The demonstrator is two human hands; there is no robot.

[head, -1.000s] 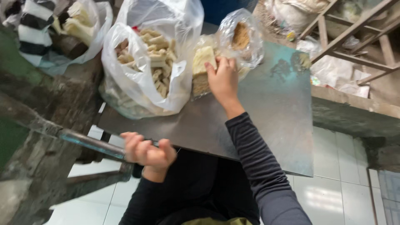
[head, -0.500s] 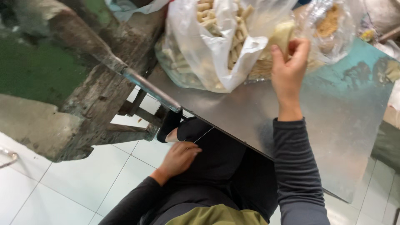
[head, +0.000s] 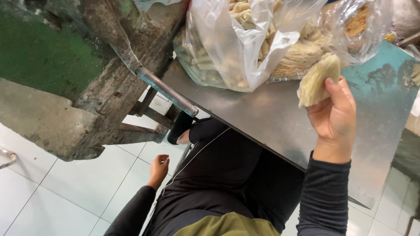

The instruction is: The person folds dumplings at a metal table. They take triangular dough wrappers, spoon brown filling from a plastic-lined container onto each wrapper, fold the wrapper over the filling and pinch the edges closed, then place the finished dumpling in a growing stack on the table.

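A: Surface, please.

B: Grey sheet-metal worktop [head: 262,118] crossing the frame's middle, with teal patches worn dark at upper right. Its near edge runs diagonally above the person's dark lap.

A: On it?

B: At top centre, a white plastic bag [head: 245,39] of pale stick-shaped pieces; just right of it, a clear plastic bag [head: 354,30] with brownish crumbs.

A: Hands?

B: Right hand [head: 334,116], right of centre, raised over the worktop; its grip pinches a pale folded dough sheet [head: 317,81] between thumb and fingers. Left hand [head: 158,168], lower left, hangs below the worktop beside the thigh, fingers loosely curled, holding nothing.

A: Room?

B: White tiled floor [head: 65,192] at lower left. Rough concrete block [head: 57,87], green-painted, at upper left, a metal rod [head: 168,91] slanting from it toward the worktop edge.
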